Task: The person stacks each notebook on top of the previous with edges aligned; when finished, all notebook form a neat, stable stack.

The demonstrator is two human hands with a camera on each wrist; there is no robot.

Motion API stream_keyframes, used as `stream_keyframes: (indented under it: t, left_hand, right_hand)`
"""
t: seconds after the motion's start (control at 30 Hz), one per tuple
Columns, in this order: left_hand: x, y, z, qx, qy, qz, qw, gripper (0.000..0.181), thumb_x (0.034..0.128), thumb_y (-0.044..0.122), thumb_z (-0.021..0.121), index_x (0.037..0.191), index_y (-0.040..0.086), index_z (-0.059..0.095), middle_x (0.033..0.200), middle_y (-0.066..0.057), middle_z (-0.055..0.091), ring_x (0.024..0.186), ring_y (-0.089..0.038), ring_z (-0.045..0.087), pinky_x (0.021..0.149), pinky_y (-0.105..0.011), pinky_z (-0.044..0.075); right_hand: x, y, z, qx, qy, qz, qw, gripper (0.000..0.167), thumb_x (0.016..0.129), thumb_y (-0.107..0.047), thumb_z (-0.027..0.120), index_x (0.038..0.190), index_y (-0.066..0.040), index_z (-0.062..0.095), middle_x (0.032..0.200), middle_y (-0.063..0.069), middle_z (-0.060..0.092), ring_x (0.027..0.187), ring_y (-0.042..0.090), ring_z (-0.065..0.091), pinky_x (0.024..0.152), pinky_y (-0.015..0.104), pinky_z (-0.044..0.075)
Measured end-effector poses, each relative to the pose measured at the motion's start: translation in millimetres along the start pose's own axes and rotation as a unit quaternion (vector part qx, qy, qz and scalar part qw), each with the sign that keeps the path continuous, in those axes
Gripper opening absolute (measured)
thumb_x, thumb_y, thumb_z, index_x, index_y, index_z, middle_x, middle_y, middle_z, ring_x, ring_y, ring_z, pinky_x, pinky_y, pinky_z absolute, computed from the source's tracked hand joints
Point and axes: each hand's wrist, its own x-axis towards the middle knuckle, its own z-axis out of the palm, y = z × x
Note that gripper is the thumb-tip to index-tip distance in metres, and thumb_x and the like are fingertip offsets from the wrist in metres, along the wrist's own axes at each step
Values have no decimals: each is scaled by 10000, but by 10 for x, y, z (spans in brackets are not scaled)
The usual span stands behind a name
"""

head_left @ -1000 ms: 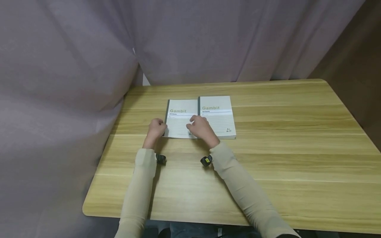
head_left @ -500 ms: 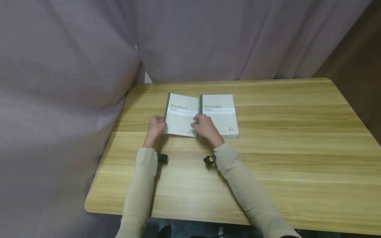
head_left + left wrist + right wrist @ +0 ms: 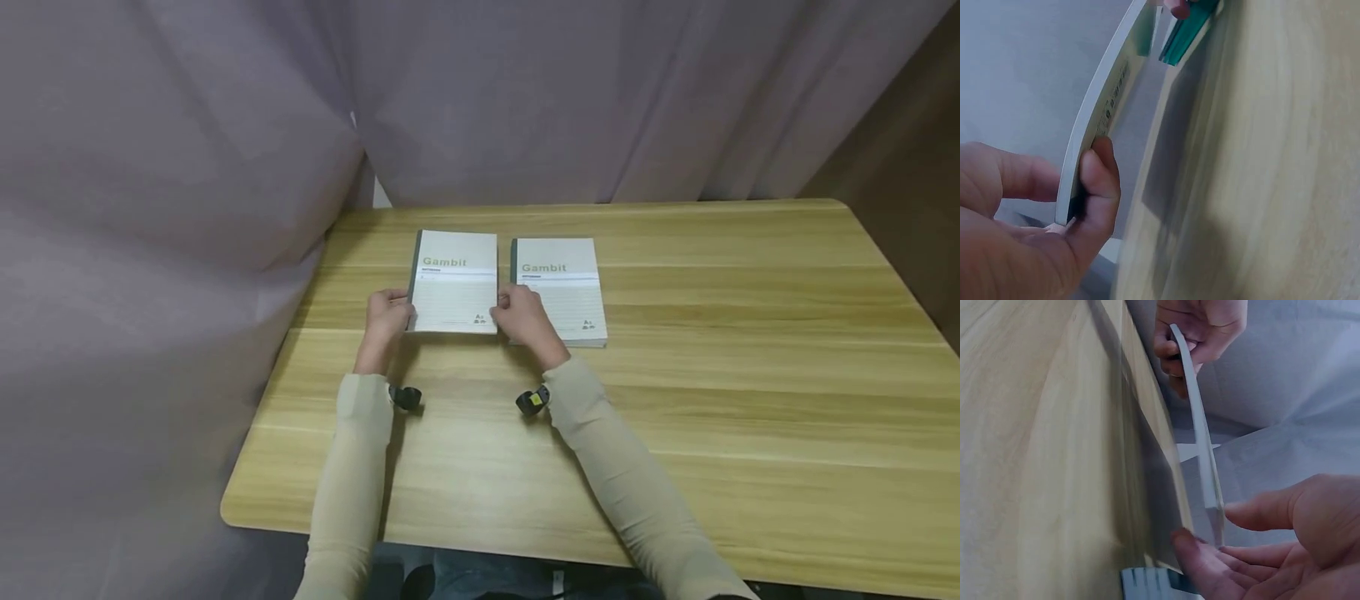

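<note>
A white "Gambit" notebook [image 3: 456,287] with a dark spine is held above the table between both hands. My left hand [image 3: 385,323] pinches its spine side; in the left wrist view the thumb lies on one face of the notebook [image 3: 1099,100] and curled fingers on the other. At the opposite edge my right hand [image 3: 525,321] holds it, thumb on the cover and fingers underneath. The held notebook bows slightly in the wrist views. Just right of it, a stack of matching notebooks [image 3: 562,304] lies flat, its layered edges [image 3: 1146,584] showing in the right wrist view.
The wood-grain table [image 3: 735,375] extends far to the right of the notebooks. Grey curtains [image 3: 480,100] hang behind its back edge and along the left side. A small black wrist camera [image 3: 532,402] sits at the right cuff.
The left notebook, earlier against the stack's left edge, has been raised and shifted left and away, leaving a gap. The right hand's fingers have moved from over its cover to its right edge.
</note>
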Motion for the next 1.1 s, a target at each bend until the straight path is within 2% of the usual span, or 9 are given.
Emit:
stream_keyframes:
  t: [0.07, 0.13, 0.3, 0.5, 0.57, 0.63, 0.77, 0.97, 1.1]
  left_hand:
    - [-5, 6, 7, -65, -25, 18, 10000, 484, 832, -123, 494, 1314, -153, 532, 1208, -286, 633, 1050, -294, 618, 785, -264, 521]
    - [-10, 5, 20, -91, -84, 53, 9999, 490, 828, -130, 492, 1316, -157, 530, 1196, -289, 636, 1024, -285, 621, 749, -241, 519]
    - [-24, 16, 62, -137, -310, 32, 9994, 519, 823, -142, 500, 1341, -143, 510, 1176, -272, 633, 981, -277, 620, 706, -218, 525]
    - [-44, 51, 94, -254, -636, 37, 9976, 511, 848, -126, 529, 1358, -132, 491, 1213, -268, 623, 1008, -288, 623, 750, -239, 546]
    - [-46, 67, 108, -335, -772, 73, 9964, 507, 859, -115, 534, 1364, -129, 489, 1219, -269, 624, 984, -270, 627, 740, -234, 548]
    - [-42, 85, 122, -402, -891, 106, 9952, 510, 865, -102, 540, 1372, -124, 489, 1206, -262, 629, 924, -237, 632, 705, -225, 545]
    - [-23, 110, 163, -518, -1072, 191, 9927, 512, 861, -91, 546, 1370, -124, 492, 1118, -236, 645, 781, -181, 632, 636, -215, 533]
    - [-20, 105, 255, -804, -1257, 188, 9886, 507, 856, -124, 544, 1358, -145, 480, 988, -175, 640, 689, -147, 629, 632, -226, 553]
    - [-48, 111, 301, -868, -1381, 43, 9866, 515, 880, -105, 552, 1388, -124, 469, 1114, -256, 657, 702, -153, 653, 646, -239, 569]
  right_hand:
    - [6, 17, 10, 77, 16, -14, 10000, 215, 931, -7, 567, 737, -49, 484, 615, 21, 426, 546, 161, 419, 516, 279, 374]
    - [9, 39, 15, 99, 72, -1, 9999, 279, 918, 11, 574, 702, -90, 428, 596, -18, 381, 529, 130, 384, 512, 259, 351]
    - [-16, 103, -30, 199, 238, 45, 9995, 324, 879, 50, 614, 671, -95, 413, 584, -17, 383, 526, 135, 373, 536, 268, 352]
    - [-45, 141, -158, 267, 337, -74, 9990, 330, 861, 57, 634, 655, -82, 417, 562, -29, 374, 518, 132, 353, 545, 280, 338]
    - [-51, 145, -210, 242, 416, -43, 9988, 226, 851, 60, 649, 699, -24, 504, 588, -14, 418, 560, 149, 398, 586, 294, 381]
    - [-57, 150, -258, 226, 493, 20, 9985, 42, 846, 58, 662, 834, 55, 622, 653, 29, 511, 637, 184, 483, 661, 327, 460]
    - [-68, 184, -324, 265, 568, 191, 9979, 362, 857, 43, 668, 1213, 106, 653, 899, 144, 670, 862, 266, 610, 855, 422, 541]
    - [-116, 249, -369, 244, 657, 307, 9971, 410, 850, 38, 663, 1255, 105, 637, 988, 203, 704, 902, 312, 644, 862, 446, 547]
    - [-144, 277, -408, 242, 839, 284, 9958, 404, 839, 53, 665, 1238, 114, 642, 995, 217, 714, 891, 319, 663, 833, 435, 551]
